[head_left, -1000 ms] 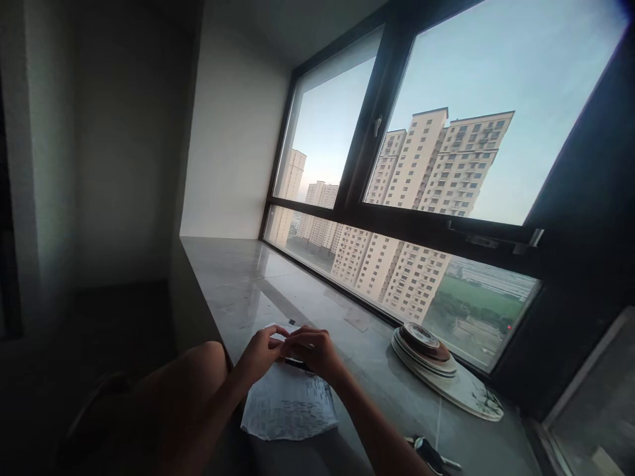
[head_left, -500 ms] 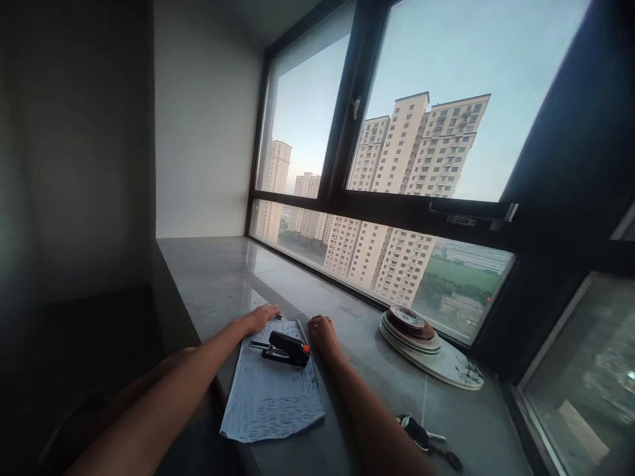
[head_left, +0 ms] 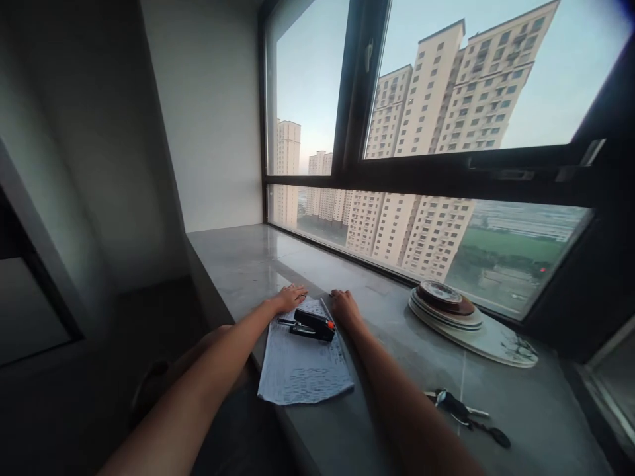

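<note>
The black stapler (head_left: 313,326) with an orange-red end lies on the upper part of the handwritten paper (head_left: 305,380), uncovered; one second ago both hands met above it and partly hid it. Now they are apart: the left hand (head_left: 292,297), released and fingers extended, rests at the paper's top edge, while the right hand (head_left: 346,305) is curled beside the upper right corner; whether it grips anything I cannot tell. Keys (head_left: 456,408) and stacked plates (head_left: 446,318) sit farther right on the windowsill (head_left: 233,261).
</note>
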Tool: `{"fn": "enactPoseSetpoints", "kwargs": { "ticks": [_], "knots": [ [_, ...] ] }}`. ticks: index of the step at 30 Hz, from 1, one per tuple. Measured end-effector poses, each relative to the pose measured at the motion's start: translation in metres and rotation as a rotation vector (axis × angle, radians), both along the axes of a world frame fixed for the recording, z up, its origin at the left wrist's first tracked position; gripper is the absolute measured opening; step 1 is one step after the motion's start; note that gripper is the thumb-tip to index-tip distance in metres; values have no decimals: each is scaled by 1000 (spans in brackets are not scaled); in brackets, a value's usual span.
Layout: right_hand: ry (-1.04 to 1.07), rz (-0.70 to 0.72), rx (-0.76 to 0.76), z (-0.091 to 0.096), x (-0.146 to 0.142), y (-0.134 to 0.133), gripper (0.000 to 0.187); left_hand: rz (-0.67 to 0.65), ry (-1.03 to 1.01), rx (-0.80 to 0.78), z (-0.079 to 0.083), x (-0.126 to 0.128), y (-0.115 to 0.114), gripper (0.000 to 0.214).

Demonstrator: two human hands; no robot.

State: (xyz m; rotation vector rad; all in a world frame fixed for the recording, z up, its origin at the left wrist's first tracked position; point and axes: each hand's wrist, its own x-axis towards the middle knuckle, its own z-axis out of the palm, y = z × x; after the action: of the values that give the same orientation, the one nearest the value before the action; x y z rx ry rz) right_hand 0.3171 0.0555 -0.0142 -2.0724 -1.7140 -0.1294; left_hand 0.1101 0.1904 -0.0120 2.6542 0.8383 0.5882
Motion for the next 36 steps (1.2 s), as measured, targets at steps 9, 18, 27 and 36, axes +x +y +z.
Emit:
{"fn": "enactPoseSetpoints", "kwargs": {
  "ticks": [9,18,27,36],
  "knots": [
    [58,-16,26,0,0,-3,31,83,-50,51,19,-25,9,40],
    [13,6,47,6,-3,-10,42,-80,-21,-52,10,18,-12,29],
    [118,169,200,20,-18,-15,28,210,-244,-113,22,-23,-12,12],
    [702,983,-212,25,-22,-33,66,468,-818,-258,26,-81,-62,47]
  ]
}}
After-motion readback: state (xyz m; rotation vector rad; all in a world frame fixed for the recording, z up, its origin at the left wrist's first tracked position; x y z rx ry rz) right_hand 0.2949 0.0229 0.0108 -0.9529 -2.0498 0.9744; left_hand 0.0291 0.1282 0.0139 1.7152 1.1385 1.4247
